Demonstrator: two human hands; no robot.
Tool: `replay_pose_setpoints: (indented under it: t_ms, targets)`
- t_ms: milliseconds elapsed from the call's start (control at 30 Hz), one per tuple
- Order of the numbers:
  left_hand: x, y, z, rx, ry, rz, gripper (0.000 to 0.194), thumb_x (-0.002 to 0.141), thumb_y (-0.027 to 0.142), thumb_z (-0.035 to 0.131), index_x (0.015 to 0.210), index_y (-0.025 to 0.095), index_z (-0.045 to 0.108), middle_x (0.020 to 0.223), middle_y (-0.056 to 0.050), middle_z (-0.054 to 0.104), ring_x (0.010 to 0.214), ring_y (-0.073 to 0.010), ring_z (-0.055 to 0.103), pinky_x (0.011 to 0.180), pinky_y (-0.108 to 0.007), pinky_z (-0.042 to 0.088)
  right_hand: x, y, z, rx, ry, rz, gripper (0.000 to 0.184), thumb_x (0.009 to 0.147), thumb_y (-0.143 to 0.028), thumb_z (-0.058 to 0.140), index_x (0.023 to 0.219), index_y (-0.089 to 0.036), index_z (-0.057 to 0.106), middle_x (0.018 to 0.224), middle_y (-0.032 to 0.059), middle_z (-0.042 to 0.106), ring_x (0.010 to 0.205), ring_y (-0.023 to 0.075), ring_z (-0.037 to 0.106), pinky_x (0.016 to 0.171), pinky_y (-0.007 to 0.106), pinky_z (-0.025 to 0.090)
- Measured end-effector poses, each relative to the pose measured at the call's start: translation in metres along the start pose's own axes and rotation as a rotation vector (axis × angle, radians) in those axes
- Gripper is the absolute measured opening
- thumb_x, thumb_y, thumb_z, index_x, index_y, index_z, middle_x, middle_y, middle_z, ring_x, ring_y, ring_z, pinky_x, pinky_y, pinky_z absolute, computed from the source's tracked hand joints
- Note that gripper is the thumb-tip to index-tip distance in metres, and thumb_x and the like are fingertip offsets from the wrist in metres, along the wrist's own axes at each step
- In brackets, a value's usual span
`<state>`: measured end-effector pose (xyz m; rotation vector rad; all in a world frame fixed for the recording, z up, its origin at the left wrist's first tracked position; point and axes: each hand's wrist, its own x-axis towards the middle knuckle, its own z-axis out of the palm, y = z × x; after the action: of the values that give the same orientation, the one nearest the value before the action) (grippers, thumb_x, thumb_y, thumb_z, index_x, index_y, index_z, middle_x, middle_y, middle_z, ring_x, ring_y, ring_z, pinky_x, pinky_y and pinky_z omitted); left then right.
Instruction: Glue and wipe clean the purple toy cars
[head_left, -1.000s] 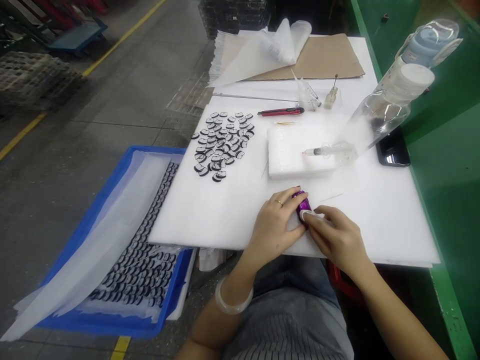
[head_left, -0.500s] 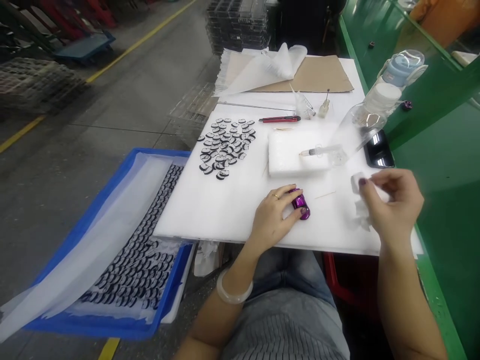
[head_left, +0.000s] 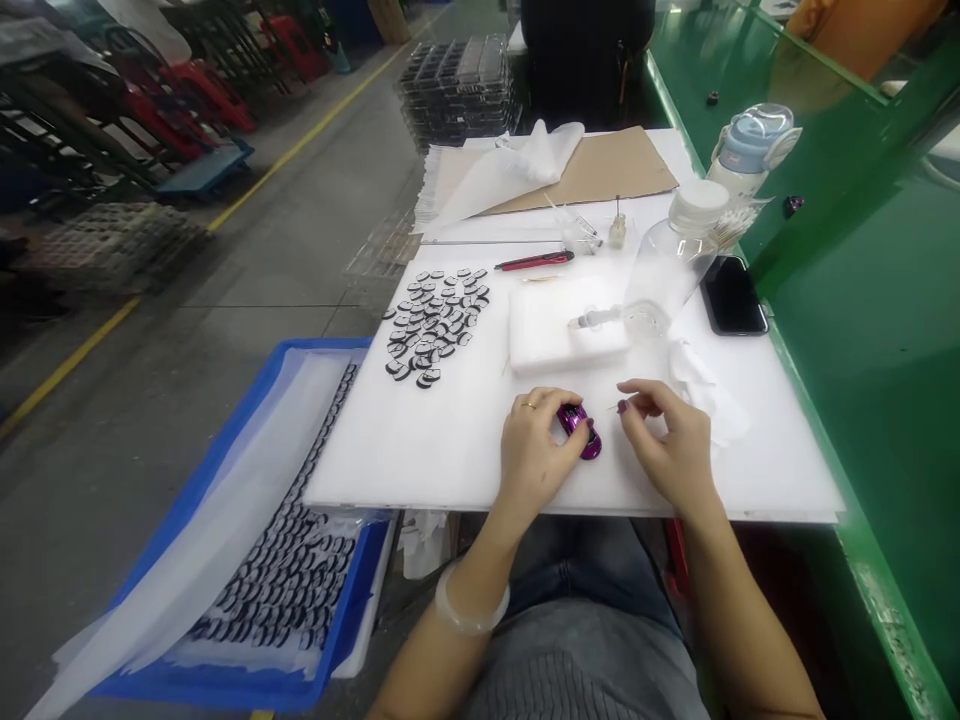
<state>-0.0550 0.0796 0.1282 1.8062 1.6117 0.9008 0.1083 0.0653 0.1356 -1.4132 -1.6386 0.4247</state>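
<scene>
My left hand (head_left: 534,440) is closed around a shiny purple toy car (head_left: 580,432), thumb and fingers on its sides, on the white foam-topped table. To the right of the car, my right hand (head_left: 671,440) pinches a thin needle-like stick (head_left: 613,407) between thumb and forefinger. Its tip points toward the car, a short gap away. Crumpled white tissue (head_left: 709,395) lies behind and to the right of my right hand. Beyond both hands sits a white foam block (head_left: 566,345) with a syringe (head_left: 596,318) on it.
Many small black-and-white pieces (head_left: 435,325) cover the table's left part. A red cutter knife (head_left: 534,261), a clear bottle (head_left: 675,250) and a phone (head_left: 733,297) stand or lie farther back. A blue tray (head_left: 300,690) of similar pieces is at lower left.
My right hand has let go of the white tissue, moved left toward the car and picked up the thin stick from the table. My left hand still holds the car.
</scene>
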Motion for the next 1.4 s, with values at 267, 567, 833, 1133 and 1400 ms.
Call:
replay_pose_setpoints:
  t_ms: [267, 567, 833, 1133, 1400]
  targets:
    - [-0.007, -0.022, -0.016, -0.122, -0.129, 0.08, 0.028, 0.099, 0.032, 0.049, 0.12, 0.028, 0.066, 0.127, -0.003, 0.064, 0.123, -0.02, 0.056, 0.108, -0.039, 0.044, -0.012, 0.008, 0.004, 0.031, -0.158, -0.068, 0.025, 0.089, -0.012, 0.049, 0.111, -0.018, 0.06, 0.082, -0.001, 0.068, 0.071, 0.0129, 0.062, 0.07, 0.028, 0.046]
    - [-0.015, -0.02, -0.018, 0.007, -0.119, 0.093, 0.035, 0.093, 0.026, 0.061, 0.128, 0.033, 0.062, 0.132, -0.001, 0.061, 0.126, -0.0182, 0.055, 0.11, -0.033, 0.044, -0.012, 0.006, 0.004, 0.051, -0.223, -0.099, 0.023, 0.09, -0.011, 0.05, 0.111, -0.016, 0.058, 0.085, 0.0011, 0.066, 0.074, 0.0157, 0.06, 0.07, 0.031, 0.042]
    - [-0.015, -0.025, -0.022, -0.138, -0.076, 0.031, 0.034, 0.101, 0.038, 0.042, 0.124, 0.03, 0.066, 0.128, -0.004, 0.062, 0.121, -0.0212, 0.058, 0.104, -0.036, 0.049, -0.01, 0.005, 0.006, -0.041, -0.373, -0.152, 0.032, 0.085, -0.026, 0.068, 0.115, -0.018, 0.058, 0.096, 0.0038, 0.066, 0.081, 0.0197, 0.06, 0.071, 0.034, 0.043]
    - [-0.011, -0.024, -0.015, -0.283, 0.019, 0.057, 0.029, 0.099, 0.039, 0.048, 0.102, 0.025, 0.073, 0.113, -0.005, 0.066, 0.11, -0.0187, 0.062, 0.099, -0.032, 0.05, -0.013, 0.001, 0.019, -0.295, -0.278, -0.28, 0.046, 0.083, -0.038, 0.07, 0.121, -0.015, 0.057, 0.092, 0.007, 0.067, 0.079, 0.0224, 0.06, 0.067, 0.036, 0.046]
    - [-0.009, -0.03, -0.008, -0.422, 0.237, 0.065, 0.03, 0.093, 0.04, 0.053, 0.091, 0.017, 0.072, 0.101, -0.007, 0.069, 0.103, -0.0196, 0.063, 0.092, -0.031, 0.05, -0.003, 0.0, 0.018, -0.483, -0.018, -0.185, 0.031, 0.081, -0.024, 0.058, 0.11, -0.013, 0.062, 0.08, 0.0079, 0.066, 0.073, 0.0233, 0.058, 0.062, 0.032, 0.04]
